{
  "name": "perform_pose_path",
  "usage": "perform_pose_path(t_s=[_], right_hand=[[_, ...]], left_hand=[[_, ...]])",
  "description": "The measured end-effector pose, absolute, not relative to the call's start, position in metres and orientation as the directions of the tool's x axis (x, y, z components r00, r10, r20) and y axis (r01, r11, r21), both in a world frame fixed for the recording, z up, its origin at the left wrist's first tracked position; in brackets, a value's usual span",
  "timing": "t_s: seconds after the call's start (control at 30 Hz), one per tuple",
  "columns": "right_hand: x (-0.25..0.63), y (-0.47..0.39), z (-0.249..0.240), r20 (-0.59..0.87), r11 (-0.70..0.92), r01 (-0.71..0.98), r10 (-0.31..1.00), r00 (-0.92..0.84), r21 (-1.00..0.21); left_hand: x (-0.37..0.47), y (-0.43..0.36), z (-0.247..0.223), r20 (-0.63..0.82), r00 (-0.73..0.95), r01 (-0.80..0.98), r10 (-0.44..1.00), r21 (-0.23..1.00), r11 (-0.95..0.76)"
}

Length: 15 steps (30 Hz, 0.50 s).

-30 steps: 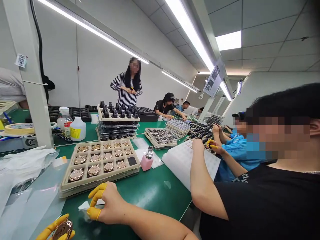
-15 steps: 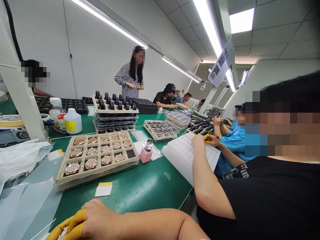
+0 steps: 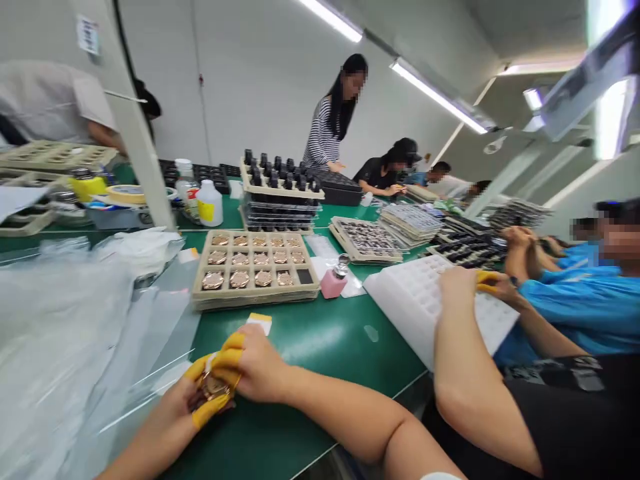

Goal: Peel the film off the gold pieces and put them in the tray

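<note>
My left hand (image 3: 183, 407), with yellow finger cots, holds a rose-gold watch case (image 3: 216, 385) at the lower left, over the green table (image 3: 300, 427). My right hand (image 3: 250, 363), also in yellow cots, is pinched on the upper edge of the same case, with a small white piece at its fingertips. Beyond both hands is a beige compartment tray (image 3: 257, 293) of rose-gold watch parts; one compartment at its front right shows only a dark bottom. A white card with a yellow edge (image 3: 260, 323) lies between the tray and my right hand.
A pink pump bottle (image 3: 333, 283) stands right of the tray. Clear plastic sheets (image 3: 65, 333) cover the left side. A stack of trays with black watches (image 3: 283, 190) stands behind. At the right, a person's hands (image 3: 457, 287) are over a white foam tray (image 3: 400, 300).
The view has swung left and down, so the table items appear farther right. My left hand has come into view, and both hands now show around the watch case.
</note>
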State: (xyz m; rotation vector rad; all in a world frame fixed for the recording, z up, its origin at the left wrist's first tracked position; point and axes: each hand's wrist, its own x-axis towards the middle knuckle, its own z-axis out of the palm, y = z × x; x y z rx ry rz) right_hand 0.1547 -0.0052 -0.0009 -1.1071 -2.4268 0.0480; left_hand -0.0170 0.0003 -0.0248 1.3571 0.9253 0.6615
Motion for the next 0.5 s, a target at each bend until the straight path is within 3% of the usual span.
perform_pose_path(t_s=[0.07,0.2,0.4,0.5], right_hand=[[0.154,-0.008,0.003,0.458,0.674,0.670,0.724,-0.516,-0.311],[0.152,-0.010,0.004,0.524,0.759,0.542,0.646,-0.555,-0.361],[0.156,-0.008,0.005,0.561,0.698,0.573,0.704,-0.436,-0.430],[0.151,-0.012,0.004,0.566,0.743,0.542,0.660,-0.493,-0.393]], left_hand=[[-0.015,-0.006,-0.009,-0.152,0.539,0.075,0.829,0.988,0.132],[-0.014,-0.005,0.008,-0.003,0.592,0.010,0.806,1.000,-0.004],[-0.016,-0.009,0.005,-0.107,0.602,-0.154,0.792,0.957,0.246],[-0.018,-0.008,0.002,-0.062,0.595,-0.160,0.801,0.968,0.194]])
